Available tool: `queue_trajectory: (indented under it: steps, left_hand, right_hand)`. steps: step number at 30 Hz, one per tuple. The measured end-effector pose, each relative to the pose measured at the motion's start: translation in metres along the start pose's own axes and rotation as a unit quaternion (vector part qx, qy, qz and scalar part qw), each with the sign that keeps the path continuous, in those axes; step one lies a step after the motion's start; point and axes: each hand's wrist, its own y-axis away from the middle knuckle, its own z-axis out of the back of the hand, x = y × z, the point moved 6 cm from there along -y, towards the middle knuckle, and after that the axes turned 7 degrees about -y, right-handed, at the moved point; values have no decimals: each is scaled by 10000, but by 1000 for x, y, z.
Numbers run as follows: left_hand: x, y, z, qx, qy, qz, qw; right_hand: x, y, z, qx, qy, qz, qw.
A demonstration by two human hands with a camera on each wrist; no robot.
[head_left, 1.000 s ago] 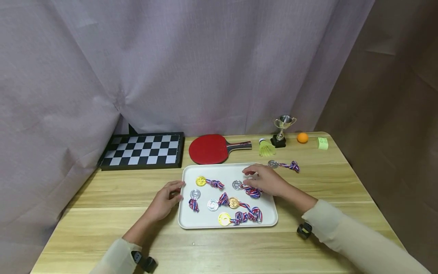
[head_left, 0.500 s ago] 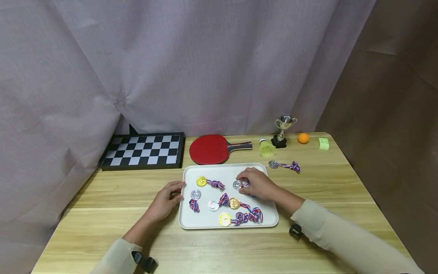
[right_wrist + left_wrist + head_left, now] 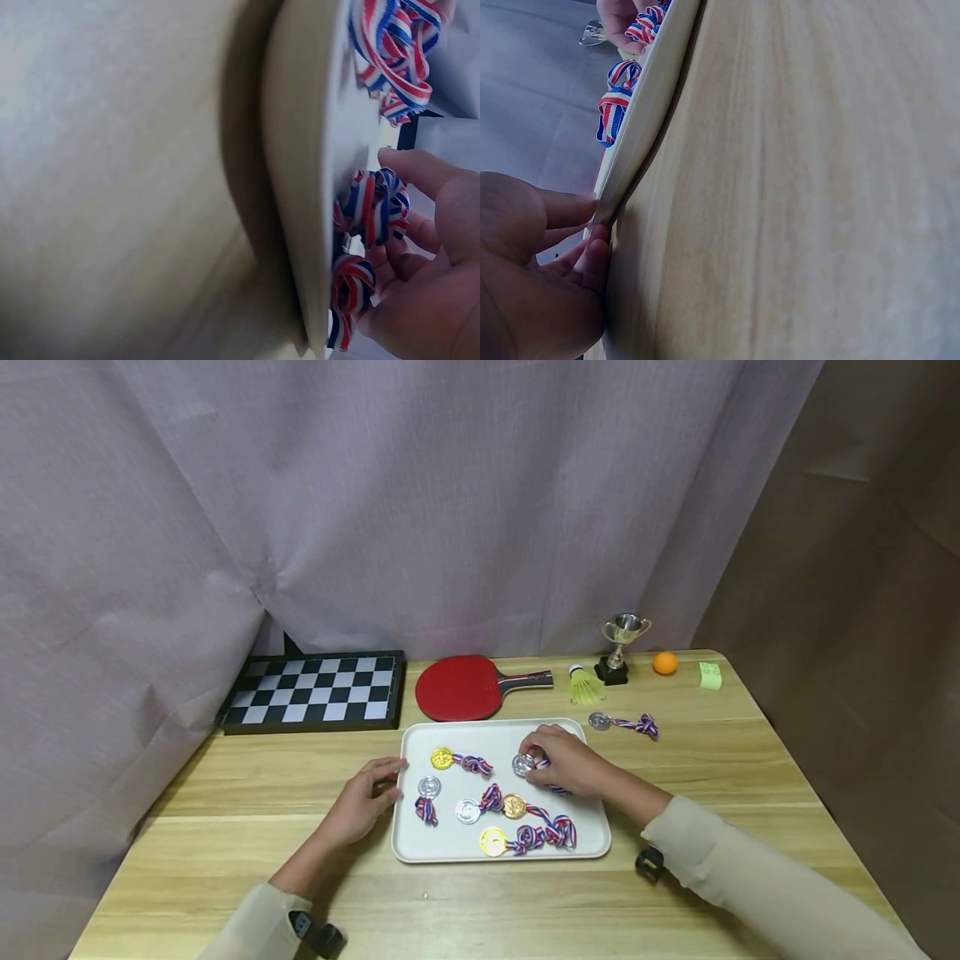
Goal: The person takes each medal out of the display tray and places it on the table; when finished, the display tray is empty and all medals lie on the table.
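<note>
A white tray (image 3: 465, 852) bears several gold and silver medals on knotted red, white and blue ribbons. My left hand (image 3: 366, 802) is at the tray's left rim, thumb and fingertips touching it; the left wrist view shows this hand (image 3: 547, 255) against the tray's side. At the tray's upper right, my right hand (image 3: 566, 762) curls its thumb and fingers about a silver medal (image 3: 522, 765), its ribbon (image 3: 375, 206) bunched near the palm. Left of it lie a gold medal (image 3: 441, 758) and a silver one (image 3: 429, 787); a bright gold medal (image 3: 492, 842) lies at the front.
Behind the tray are a checkered board (image 3: 322, 693), a red table tennis bat (image 3: 459, 688), a yellow shuttlecock (image 3: 585, 685), a trophy cup (image 3: 624, 631), an orange ball (image 3: 664, 662) and a green cube (image 3: 709, 675). Another silver medal (image 3: 599, 721) lies on the table beyond the tray.
My right hand has moved left and lowered over the upper-right medals, its fingers closing about the silver one, which has shifted slightly right. My left hand has stayed at the rim.
</note>
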Motion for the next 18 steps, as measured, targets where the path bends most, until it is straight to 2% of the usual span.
queue_trajectory:
  steps: [4, 10, 18]
  left_hand:
    - [-1, 1, 0, -2, -8, 23, 10000]
    - [-2, 1, 0, 12, -8, 46, 10000]
    - [-2, 1, 0, -7, -44, -14, 10000]
  right_hand:
    - [3, 2, 8, -133, -57, 166, 9998]
    - [5, 9, 25, -335, -442, 54, 9984]
    - [5, 24, 60, -624, -1021, 102, 9928]
